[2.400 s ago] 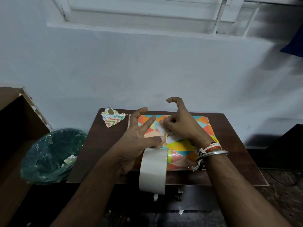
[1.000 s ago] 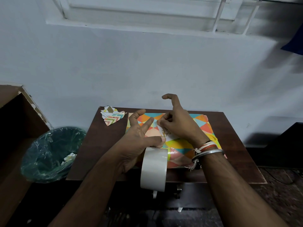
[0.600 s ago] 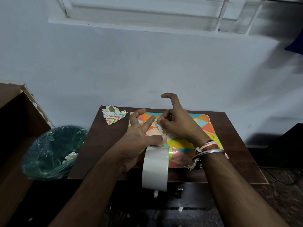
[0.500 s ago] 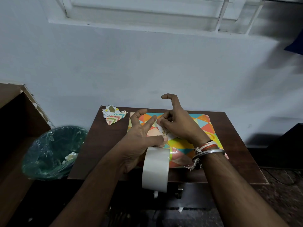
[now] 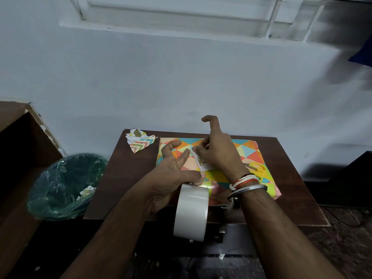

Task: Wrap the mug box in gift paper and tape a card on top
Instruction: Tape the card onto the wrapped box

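Multicolour-triangle wrapped box (image 5: 249, 150), white card (image 5: 203, 165), white tape roll (image 5: 191, 212), brown table (image 5: 130, 174).

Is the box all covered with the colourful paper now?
Covered, as far as shows: triangle-patterned paper hides the whole visible top of the box. Underneath, cannot tell.

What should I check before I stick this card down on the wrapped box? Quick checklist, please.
1. Paper covers the box: ok on the visible top of the wrapped box.
2. Card in place: ok, the right hand pinches the card on the box's top.
3. Tape ready: ok, the left hand holds the tape roll at the box's near edge.
4. Strip pulled loose: cannot tell.
5. Scissors reachable: ok, the scissors lie on the box by the right wrist.
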Motion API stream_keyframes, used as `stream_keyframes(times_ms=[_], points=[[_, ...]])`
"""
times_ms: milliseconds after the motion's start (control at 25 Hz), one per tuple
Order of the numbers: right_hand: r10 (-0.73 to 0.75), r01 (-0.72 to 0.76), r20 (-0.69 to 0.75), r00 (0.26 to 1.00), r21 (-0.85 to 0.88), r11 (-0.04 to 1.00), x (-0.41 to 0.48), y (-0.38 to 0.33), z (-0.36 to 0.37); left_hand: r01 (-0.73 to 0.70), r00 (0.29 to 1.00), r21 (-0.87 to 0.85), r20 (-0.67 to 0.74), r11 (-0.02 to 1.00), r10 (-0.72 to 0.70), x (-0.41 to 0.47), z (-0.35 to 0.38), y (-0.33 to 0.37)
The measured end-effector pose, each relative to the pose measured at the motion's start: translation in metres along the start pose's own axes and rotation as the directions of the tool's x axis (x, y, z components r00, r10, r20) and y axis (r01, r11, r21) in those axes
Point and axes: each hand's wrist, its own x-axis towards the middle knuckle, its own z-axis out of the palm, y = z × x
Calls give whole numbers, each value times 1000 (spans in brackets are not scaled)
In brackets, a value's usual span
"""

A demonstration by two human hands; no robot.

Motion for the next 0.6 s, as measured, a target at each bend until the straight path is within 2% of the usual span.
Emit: stream_keyframes(times_ms=[160,400,600], points=[[-14,14,-27,1000,19,1000,-1,2,3,-3,1000,-4,-5,1000,3,-2,1,1],[-89,66,104,991,207,976,-4,5,-10,-138,990,-81,9,987,140,-9,6,6],[-103,74,149,983,188,979,-3,11,-21,-38,999,-44,18,998,38,-9,11,0]])
